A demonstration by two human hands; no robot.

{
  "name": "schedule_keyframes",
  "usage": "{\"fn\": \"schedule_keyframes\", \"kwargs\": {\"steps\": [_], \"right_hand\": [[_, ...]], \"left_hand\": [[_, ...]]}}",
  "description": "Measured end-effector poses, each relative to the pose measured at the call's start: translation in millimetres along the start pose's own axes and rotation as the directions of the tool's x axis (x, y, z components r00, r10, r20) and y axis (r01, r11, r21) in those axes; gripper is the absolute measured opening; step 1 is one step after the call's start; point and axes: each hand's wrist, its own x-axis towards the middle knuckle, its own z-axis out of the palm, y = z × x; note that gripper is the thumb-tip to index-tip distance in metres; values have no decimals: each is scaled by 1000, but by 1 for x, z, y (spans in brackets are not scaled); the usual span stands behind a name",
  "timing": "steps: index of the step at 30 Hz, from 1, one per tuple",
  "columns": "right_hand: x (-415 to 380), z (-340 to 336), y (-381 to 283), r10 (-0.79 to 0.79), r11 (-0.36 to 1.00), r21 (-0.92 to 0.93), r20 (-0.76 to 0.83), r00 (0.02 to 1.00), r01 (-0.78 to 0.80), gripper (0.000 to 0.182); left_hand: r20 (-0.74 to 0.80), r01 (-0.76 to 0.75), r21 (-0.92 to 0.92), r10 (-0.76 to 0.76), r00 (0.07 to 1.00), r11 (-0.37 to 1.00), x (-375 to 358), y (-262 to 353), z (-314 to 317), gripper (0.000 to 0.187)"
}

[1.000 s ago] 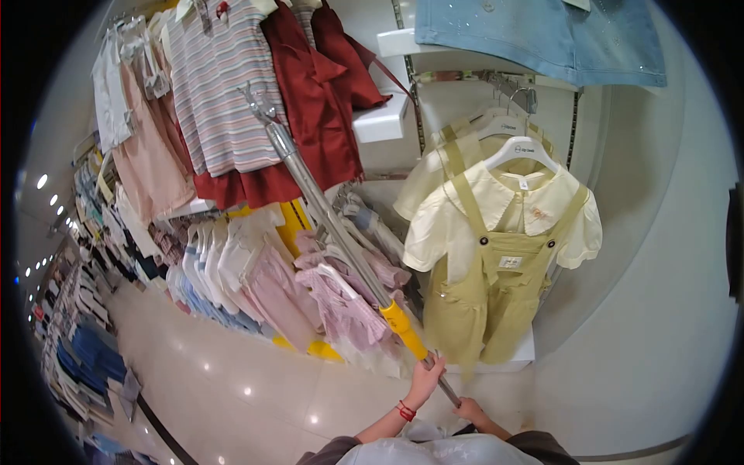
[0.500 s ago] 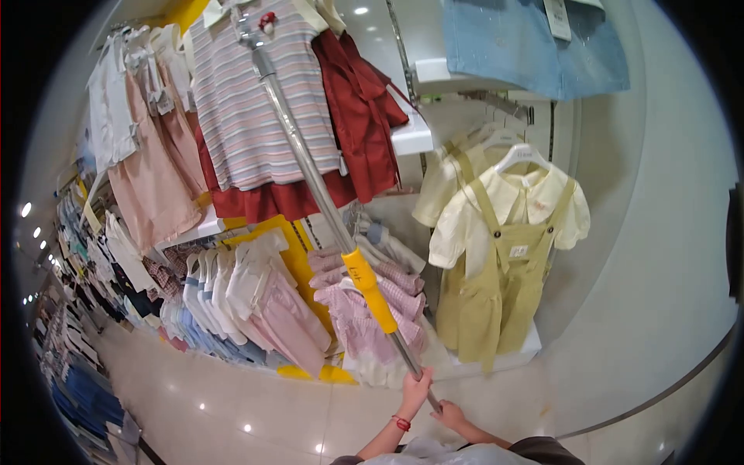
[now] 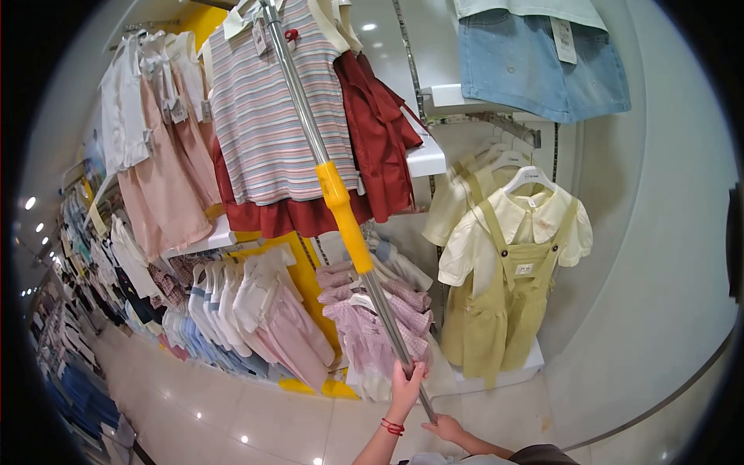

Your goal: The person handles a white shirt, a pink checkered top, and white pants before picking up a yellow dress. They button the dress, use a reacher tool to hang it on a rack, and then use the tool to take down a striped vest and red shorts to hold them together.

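A long metal telescopic pole [image 3: 299, 93] with a yellow plastic sleeve [image 3: 341, 213] slants from the bottom centre up to the upper left. My left hand [image 3: 406, 381], with a red string bracelet [image 3: 392, 426] at its wrist, is wrapped around the pole's lower grey part. Lower down, close to the bottom end, my right hand [image 3: 443, 428] is closed on the same pole. Its upper end crosses in front of a striped top [image 3: 271, 132] hung with a dark red skirt [image 3: 380, 147]. I cannot make out whether the tip touches anything.
Yellow-green overalls over a cream blouse [image 3: 515, 287] hang on the right, below denim shorts [image 3: 519, 66]. Lilac checked clothes [image 3: 372, 322] hang behind the pole. Pink and white garments [image 3: 271, 302] fill the left rack. A white shelf edge [image 3: 426, 160] juts out; a curved pale wall [image 3: 643, 271] stands right.
The pole has risen, and its yellow sleeve has moved up and left in view. My left hand has shifted slightly upward, my right slightly down. The clothes sit a little lower in view.
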Motion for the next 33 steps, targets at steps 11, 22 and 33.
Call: {"fn": "schedule_keyframes", "kwargs": {"steps": [11, 22, 33], "right_hand": [[22, -16, -46, -77, 997, -17, -99, 992, 76, 54], [44, -24, -66, -121, 992, -47, -55, 991, 119, 58], [50, -36, -87, -118, 993, -22, -83, 990, 116, 57]], "left_hand": [[-70, -70, 11, 70, 995, 998, 21, 6, -15, 19], [-54, -109, 38, 111, 992, 993, 50, 18, -25, 28], [-53, -106, 27, 107, 993, 994, 66, 26, -29, 19]]}}
